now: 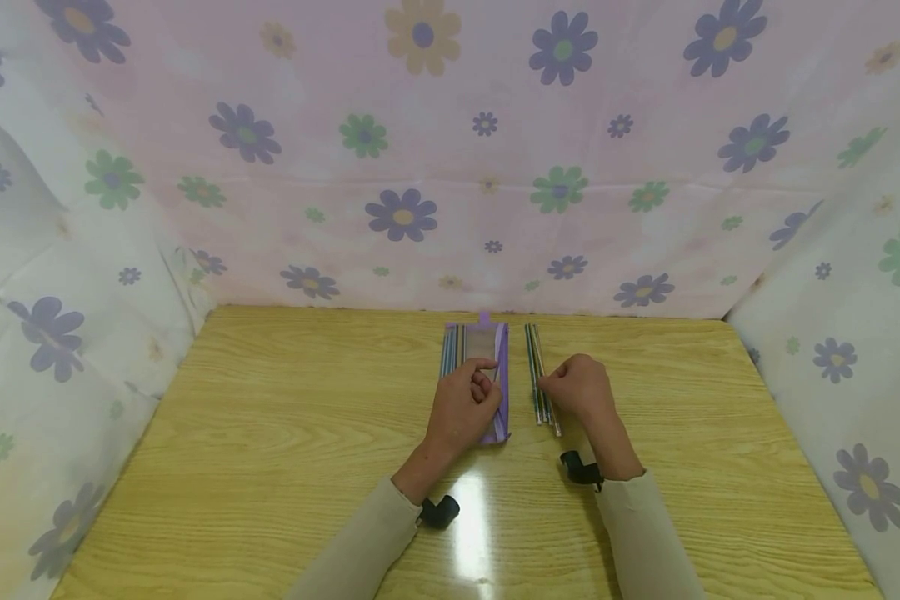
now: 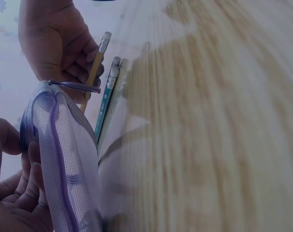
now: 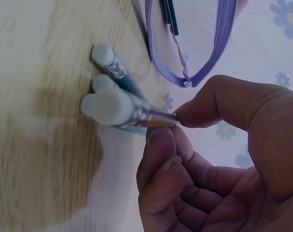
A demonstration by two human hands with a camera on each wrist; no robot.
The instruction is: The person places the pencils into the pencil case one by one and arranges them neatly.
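Note:
A purple-edged mesh pencil case (image 1: 503,408) lies on the table, several pencils (image 1: 448,354) showing along its left side. My left hand (image 1: 461,408) is over the case and pinches its zipped edge between thumb and fingers. In the right wrist view the case's mouth (image 3: 212,65) gapes, with dark pencil ends inside. To the right of the case, my right hand (image 1: 581,387) pinches a yellow pencil (image 2: 94,70) near its eraser end. That end is tilted up beside a few other pencils (image 1: 534,367), green ones among them, lying with white erasers toward me.
The wood-grain table (image 1: 270,433) is bounded at the back by a flowered cloth (image 1: 487,167), with more cloth at both sides. Black wrist-worn cameras (image 1: 581,468) sit at both cuffs, low over the table.

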